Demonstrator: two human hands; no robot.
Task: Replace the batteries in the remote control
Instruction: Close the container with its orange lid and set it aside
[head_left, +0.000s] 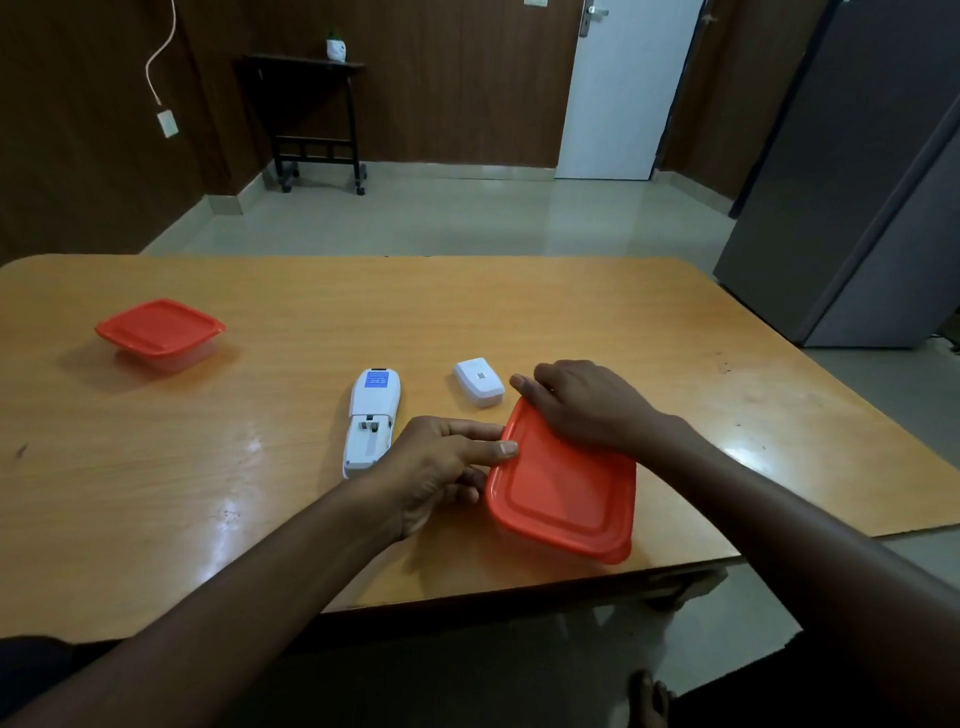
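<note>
While both hands grip the lidded box (563, 499) near the worktop's front edge, left hand (441, 467) at its side, right hand (587, 405) on top, the remote (371, 423) lies just left.

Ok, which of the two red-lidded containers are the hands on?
The near container by the remote; both hands touch its lid. The other container sits untouched at far left.

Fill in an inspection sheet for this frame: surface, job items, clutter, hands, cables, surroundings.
Surface: wooden table, glossy, a few dark marks.
Job items: white remote lying face down, battery bay open; battery cover lying apart beside it; near red-lidded container, lid on.
Clutter: second red-lidded container at far left, closed.
Hands: left hand and right hand both on the near container's lid edge.
Cables: white cord hanging to a wall socket.
Surroundings: white door, dark side table, grey cabinet.
</note>
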